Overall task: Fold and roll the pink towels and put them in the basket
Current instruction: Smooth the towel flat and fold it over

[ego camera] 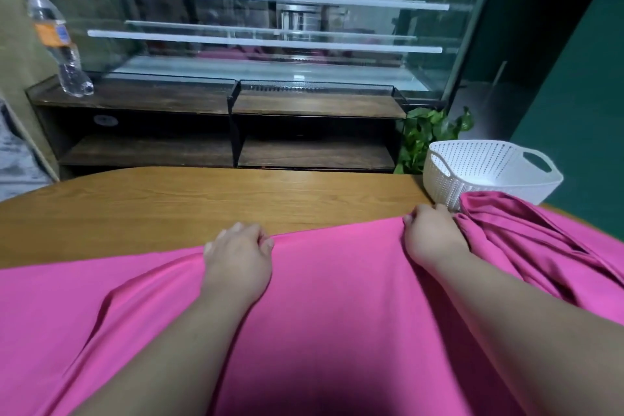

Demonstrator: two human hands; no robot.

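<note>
A large pink towel lies spread over the near half of the wooden table. My left hand grips the towel's far edge near the middle, fingers curled round the hem. My right hand grips the same far edge further right. More pink cloth lies bunched in folds just right of my right hand; whether it is a second towel I cannot tell. A white perforated plastic basket with handle slots stands at the table's far right corner, touching the bunched cloth. Nothing shows inside the basket.
Behind the table stands a low dark wooden shelf unit with a plastic water bottle at its left end. A glass display case rises behind it. A green leafy plant sits left of the basket.
</note>
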